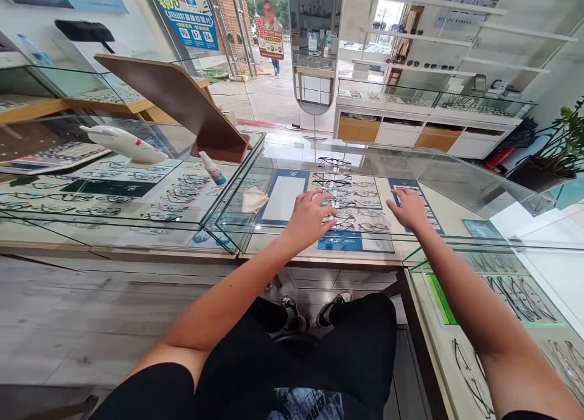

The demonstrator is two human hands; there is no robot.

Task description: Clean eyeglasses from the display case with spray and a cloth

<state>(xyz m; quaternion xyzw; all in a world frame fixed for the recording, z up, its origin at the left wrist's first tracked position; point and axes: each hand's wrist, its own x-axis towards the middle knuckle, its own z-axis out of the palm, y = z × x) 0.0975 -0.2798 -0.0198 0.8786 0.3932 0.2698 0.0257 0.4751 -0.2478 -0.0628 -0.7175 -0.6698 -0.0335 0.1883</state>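
Note:
My left hand [311, 218] is over the glass display counter [387, 158], its fingers apart and slightly bent. Just beyond its fingertips lie dark-framed eyeglasses [332, 180], with another pair [335, 162] farther back. Whether the fingers touch any frame I cannot tell. To the right, my right hand [407, 208] rests on or just above the glass, fingers stretched and nothing in them. Beneath the glass, between the hands, are several rows of eyeglasses [367, 195]. A crumpled pale cloth [254, 199] lies left of my left hand.
A small spray bottle [212, 168] and a white elongated object [123, 145] are on the left counter, near a tilted brown board [173, 97]. A tall mirror [314, 49] stands beyond. At the right are a lower eyeglasses case [497, 262] and a potted plant [561, 140].

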